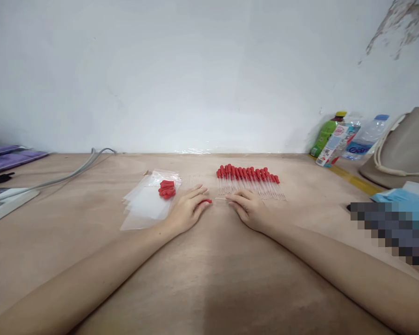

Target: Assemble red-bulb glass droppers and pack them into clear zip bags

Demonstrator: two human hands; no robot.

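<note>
Head view, wooden table against a white wall.

Left hand: palm down on the table, fingers lightly curled, fingertips pinching a red rubber bulb. Right hand: palm down opposite it, fingertips closed on the end of a thin clear glass tube. Bulb and tube lie in line between the two hands, at table centre; whether they are already joined, cannot tell.

Appearance of the piece: bulb small, bright red, matte; tube slim, transparent, nearly invisible against the wood.

Just behind the right hand: a row of assembled droppers, red bulbs toward the wall, clear tubes pointing toward the person, laid side by side and touching. Just beside the left hand, to its left: a small heap of loose red bulbs resting on a stack of clear plastic bags.

Writing: at far right by the wall, a green bottle with yellow cap, and two clear water bottles with blue-and-white labels; the lettering is too small and cut off to read with certainty. A beige bag with a cord handle stands next to them. A grey cable runs along the left side. Lower right region is pixelated.
</note>
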